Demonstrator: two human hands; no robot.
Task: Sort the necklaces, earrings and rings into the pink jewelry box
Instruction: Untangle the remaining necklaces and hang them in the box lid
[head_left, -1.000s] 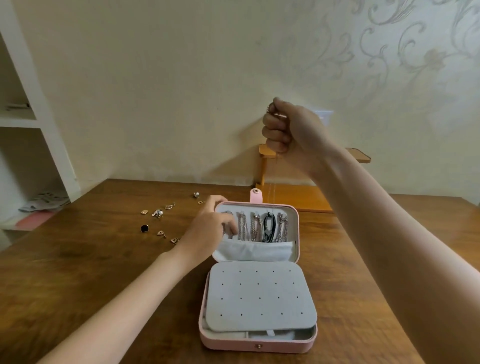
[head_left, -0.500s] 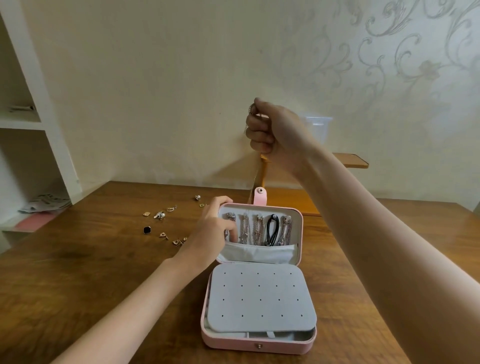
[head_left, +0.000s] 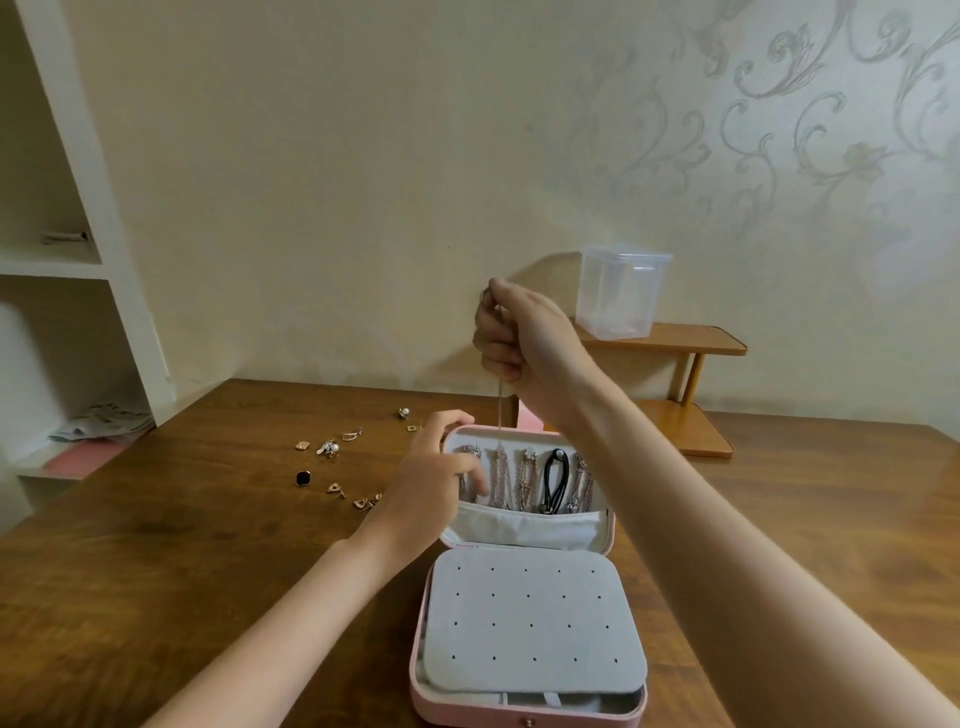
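Your right hand is raised above the pink jewelry box, with the fingers curled around the top of a thin necklace chain. The chain hangs straight down to the hooks in the open lid, where several other necklaces and a black cord already hang. Your left hand is at the left side of the lid, its fingers loosely bent in front of the hanging chains; I cannot tell if it pinches one. The box sits on the near middle of the bench, with its grey dotted earring panel lying flat. Left of the box, loose earrings lie scattered. A clear plastic container stands on a small wooden shelf far right.
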